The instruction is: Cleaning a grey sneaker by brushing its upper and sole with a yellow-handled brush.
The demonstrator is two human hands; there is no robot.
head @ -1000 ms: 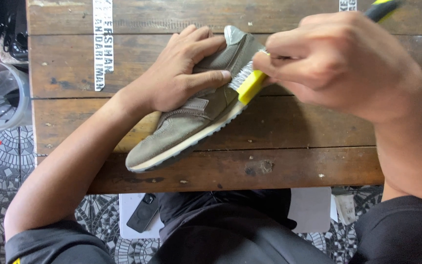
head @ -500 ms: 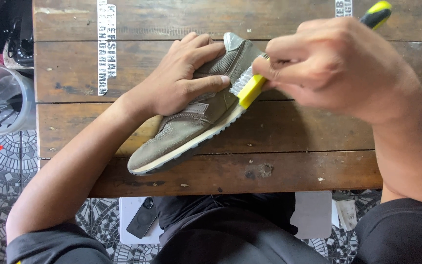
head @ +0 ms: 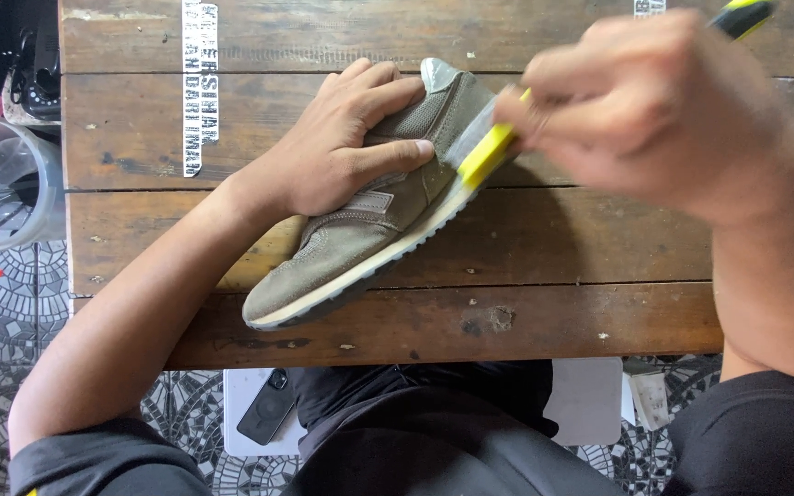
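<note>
right hand (head: 663,110) motion-blurred, brush (head: 489,152) bristles hidden, shoe (head: 369,211) collar under left hand (head: 342,147)

Bare forearms, short black sleeves, dark trousers
</note>
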